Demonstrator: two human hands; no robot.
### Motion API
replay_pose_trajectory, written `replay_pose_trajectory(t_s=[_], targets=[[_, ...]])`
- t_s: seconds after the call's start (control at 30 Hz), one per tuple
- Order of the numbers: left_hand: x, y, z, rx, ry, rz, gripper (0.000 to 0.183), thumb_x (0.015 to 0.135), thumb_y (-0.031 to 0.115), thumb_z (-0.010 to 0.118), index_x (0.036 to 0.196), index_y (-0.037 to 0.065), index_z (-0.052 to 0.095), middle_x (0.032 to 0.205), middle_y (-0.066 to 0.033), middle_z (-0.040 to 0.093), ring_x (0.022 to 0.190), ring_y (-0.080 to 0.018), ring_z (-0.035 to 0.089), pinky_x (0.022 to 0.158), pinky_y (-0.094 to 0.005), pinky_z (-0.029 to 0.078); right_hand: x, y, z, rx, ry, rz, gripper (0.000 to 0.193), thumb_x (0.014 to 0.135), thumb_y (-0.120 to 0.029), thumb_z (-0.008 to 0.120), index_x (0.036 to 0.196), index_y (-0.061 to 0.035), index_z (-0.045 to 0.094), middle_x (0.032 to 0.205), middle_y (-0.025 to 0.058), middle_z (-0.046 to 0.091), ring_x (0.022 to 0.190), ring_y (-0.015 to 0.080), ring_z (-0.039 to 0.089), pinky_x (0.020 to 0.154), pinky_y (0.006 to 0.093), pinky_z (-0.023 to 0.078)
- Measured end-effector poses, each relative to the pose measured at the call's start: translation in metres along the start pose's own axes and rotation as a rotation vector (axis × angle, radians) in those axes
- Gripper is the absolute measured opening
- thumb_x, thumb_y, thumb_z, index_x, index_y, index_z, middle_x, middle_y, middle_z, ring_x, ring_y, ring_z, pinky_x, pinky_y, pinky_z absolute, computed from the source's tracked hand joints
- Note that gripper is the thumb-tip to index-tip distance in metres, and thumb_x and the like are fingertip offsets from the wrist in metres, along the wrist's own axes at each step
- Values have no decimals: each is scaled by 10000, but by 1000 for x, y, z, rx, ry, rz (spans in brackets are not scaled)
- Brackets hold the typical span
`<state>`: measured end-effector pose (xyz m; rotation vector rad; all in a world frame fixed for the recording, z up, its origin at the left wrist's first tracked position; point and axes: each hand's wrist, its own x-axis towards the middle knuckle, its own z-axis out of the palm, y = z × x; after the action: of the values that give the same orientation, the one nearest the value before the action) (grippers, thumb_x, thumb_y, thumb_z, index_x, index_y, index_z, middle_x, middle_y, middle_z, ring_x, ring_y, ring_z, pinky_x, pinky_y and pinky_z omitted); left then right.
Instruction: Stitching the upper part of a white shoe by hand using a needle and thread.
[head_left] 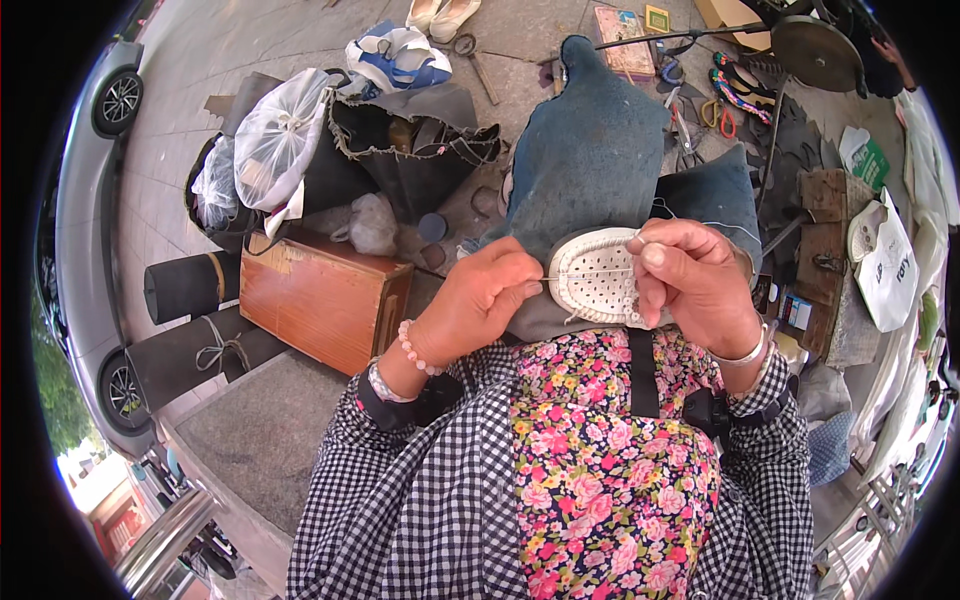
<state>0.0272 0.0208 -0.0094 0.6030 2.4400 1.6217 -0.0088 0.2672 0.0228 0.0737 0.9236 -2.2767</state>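
Observation:
A white perforated shoe [592,280] with stitching around its rim rests on a grey cloth over my lap. My left hand [487,295] is closed in a pinch at the shoe's left side, on a thin pale thread that stretches across the perforated top. At the shoe's right edge my right hand [690,275] is closed too, thumb against forefinger, around the thread's other side. Whether a needle is also between those fingertips is too small to tell. Blue denim cloth [590,140] lies beyond the shoe over my knees.
To the left stand an orange-brown wooden box [315,305], a dark open bag [410,150] and dark rolls of material [195,350]. Scissors [684,140] lie past my right knee. A worn wooden box [830,265] sits at the right, near a metal stand with a round plate [817,55].

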Motion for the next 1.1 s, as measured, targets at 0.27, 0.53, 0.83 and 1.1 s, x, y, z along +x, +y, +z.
replay_pose_trajectory(t_s=[0.27, 0.53, 0.83, 1.1], targets=[[-1, -1, 0, -26, -31, -16, 72, 810, 12, 599, 870, 16, 558, 773, -112, 547, 688, -275, 556, 609, -328, 431, -2, 15, 13, -1035, 99, -101, 163, 882, 7, 543, 1021, 59, 612, 894, 69, 606, 554, 59, 548, 476, 206, 459], [-3, 19, 1, 259, 36, -6, 78, 798, 16, 621, 865, 12, 581, 771, -118, 557, 678, -300, 565, 582, -338, 445, 0, 17, 15, -1030, 88, -42, 138, 832, -32, 582, 953, 28, 613, 709, 126, 614, 628, 188, 604, 589, 290, 464], [0, 16, 11, 129, 79, 17, 49, 808, 22, 570, 846, 27, 539, 782, -120, 533, 654, -329, 548, 549, -378, 427, 5, 18, 17, -1045, 64, 54, 52, 854, -14, 559, 894, 1, 588, 656, -8, 567, 528, 35, 527, 455, 212, 396], [3, -1, 2, -98, 35, -108, 159, 791, 86, 673, 741, -2, 550, 642, -97, 530, 542, -169, 496, 499, -287, 374, -2, 14, 11, -1521, -46, -499, 185, 739, 43, 596, 908, -12, 649, 762, 86, 613, 643, 229, 615, 547, 303, 473]])
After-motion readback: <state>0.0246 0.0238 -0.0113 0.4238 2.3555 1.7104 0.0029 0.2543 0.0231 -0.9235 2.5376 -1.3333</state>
